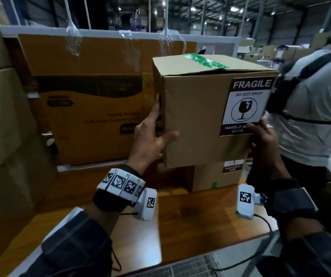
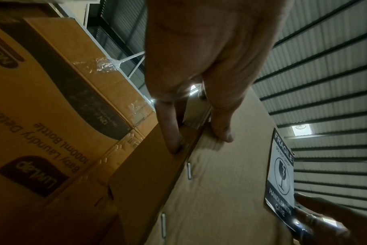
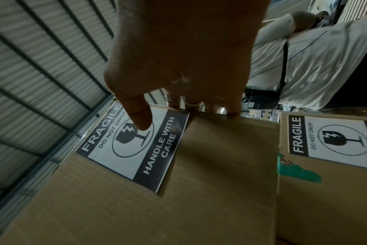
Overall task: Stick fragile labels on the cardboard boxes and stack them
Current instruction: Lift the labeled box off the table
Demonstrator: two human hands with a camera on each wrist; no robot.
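Box (image 1: 196, 120) is up off the table (image 1: 190, 220), held btwn both hands in the head view. Left hand (image 1: 150, 134) at its 9 o'clock edge: fingers straight along the left side, thumb flat on the front face, pressing, not curled. Right hand (image 1: 264, 140) at 4 o'clock, clamped on the box's right edge: thumb on the label (image 1: 246, 104), fingers round the side.

Label sits at 2 o'clock on the front face, top right corner; its bottom edge lifts slightly in the right wrist view. Green tape (image 1: 204, 60) runs across the box top.

Second box (image 1: 216, 176) w/ its own label rests on the table directly below, at 6 o'clock; can't tell if they touch. Big cartons (image 1: 92, 100) behind at 10 o'clock. Another person (image 1: 308, 108) at 3 o'clock.
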